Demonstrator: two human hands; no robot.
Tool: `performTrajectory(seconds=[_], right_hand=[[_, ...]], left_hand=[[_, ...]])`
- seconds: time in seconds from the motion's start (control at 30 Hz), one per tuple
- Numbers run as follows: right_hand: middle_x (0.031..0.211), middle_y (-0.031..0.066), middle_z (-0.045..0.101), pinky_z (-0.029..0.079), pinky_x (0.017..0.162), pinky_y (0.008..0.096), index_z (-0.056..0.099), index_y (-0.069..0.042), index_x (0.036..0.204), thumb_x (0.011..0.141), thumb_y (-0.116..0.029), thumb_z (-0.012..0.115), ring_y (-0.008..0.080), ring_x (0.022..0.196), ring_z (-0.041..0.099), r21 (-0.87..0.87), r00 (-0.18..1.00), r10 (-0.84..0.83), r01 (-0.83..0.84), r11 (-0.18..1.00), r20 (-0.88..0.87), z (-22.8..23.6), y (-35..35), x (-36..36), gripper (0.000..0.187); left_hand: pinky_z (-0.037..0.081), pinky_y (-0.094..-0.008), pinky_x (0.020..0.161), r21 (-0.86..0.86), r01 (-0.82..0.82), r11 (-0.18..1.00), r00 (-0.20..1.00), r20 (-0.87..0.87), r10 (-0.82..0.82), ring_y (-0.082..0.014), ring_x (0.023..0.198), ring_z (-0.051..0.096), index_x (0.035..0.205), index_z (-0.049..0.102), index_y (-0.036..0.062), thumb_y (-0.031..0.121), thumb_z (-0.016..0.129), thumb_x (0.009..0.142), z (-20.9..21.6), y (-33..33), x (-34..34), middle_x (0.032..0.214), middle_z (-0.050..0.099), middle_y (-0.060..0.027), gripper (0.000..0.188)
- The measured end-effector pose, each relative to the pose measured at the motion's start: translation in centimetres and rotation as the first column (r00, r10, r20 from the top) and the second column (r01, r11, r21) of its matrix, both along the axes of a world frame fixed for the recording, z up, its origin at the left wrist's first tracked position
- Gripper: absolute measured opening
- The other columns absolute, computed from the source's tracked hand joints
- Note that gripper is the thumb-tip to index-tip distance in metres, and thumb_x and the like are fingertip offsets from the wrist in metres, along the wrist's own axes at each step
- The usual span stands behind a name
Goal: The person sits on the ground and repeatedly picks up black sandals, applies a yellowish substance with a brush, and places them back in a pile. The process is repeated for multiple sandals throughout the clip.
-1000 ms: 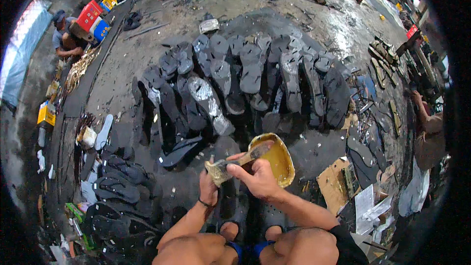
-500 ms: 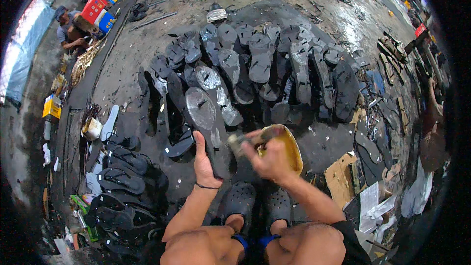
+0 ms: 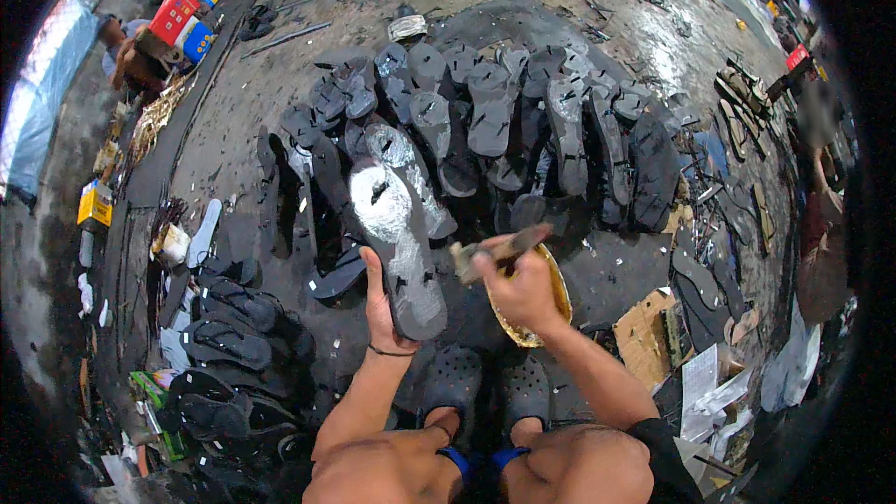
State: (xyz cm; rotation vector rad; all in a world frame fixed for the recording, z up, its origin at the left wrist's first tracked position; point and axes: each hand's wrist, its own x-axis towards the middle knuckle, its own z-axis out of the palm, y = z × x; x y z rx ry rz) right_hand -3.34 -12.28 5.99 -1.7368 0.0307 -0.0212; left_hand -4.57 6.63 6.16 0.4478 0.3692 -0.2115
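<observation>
Head view: sole in left hand

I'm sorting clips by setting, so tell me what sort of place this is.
Probably a footwear workshop: dark sandal soles lie overlapping across the floor, flip-flops are heaped at left, and the left hand grips another sole while the right hand holds a brush.
</observation>
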Motion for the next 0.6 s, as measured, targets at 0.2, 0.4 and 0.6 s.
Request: performTrajectory(seconds=[0.2,0.4,0.6], right_hand=[[0.084,0.0139,0.073,0.054,0.072,0.0372,0.071,-0.002,0.099,0.089,-0.031,0.073,0.0239,0.075,0.069,0.076,0.930,0.364,-0.367,0.927,0.053,3.6,2.7,-1.7,0.031],[0.104,0.0019,0.066,0.050,0.083,0.0278,0.067,-0.003,0.099,0.093,-0.026,0.073,0.0094,0.090,0.059,0.314,0.784,0.488,-0.386,0.868,-0.385,-2.1,-1.8,-4.8,0.025],[0.089,-0.0010,0.066,0.051,0.076,0.0286,0.068,-0.005,0.101,0.090,-0.018,0.075,0.0090,0.082,0.060,0.326,0.930,-0.312,0.361,0.874,-0.192,-2.7,-14.0,0.3,0.019]], left_hand=[[0.052,-0.0325,0.086,0.068,0.238,0.969,0.968,-0.104,-0.230,-0.0212,0.097,0.065,0.125,0.058,-0.0014,0.069,0.049,0.093,-3.2,0.7,-0.5,0.111,0.068,-0.0110,0.078],[0.055,-0.0332,0.081,0.159,0.098,0.982,0.995,0.007,-0.100,-0.0198,0.090,0.066,0.130,0.057,0.0036,0.065,0.054,0.093,-0.3,-1.7,0.6,0.112,0.069,-0.0126,0.072],[0.053,-0.0328,0.095,0.912,0.131,0.390,0.951,-0.005,-0.308,-0.0183,0.105,0.067,0.109,0.071,-0.0052,0.012,0.067,0.095,0.0,3.8,-0.3,0.108,0.073,-0.0142,0.022]])
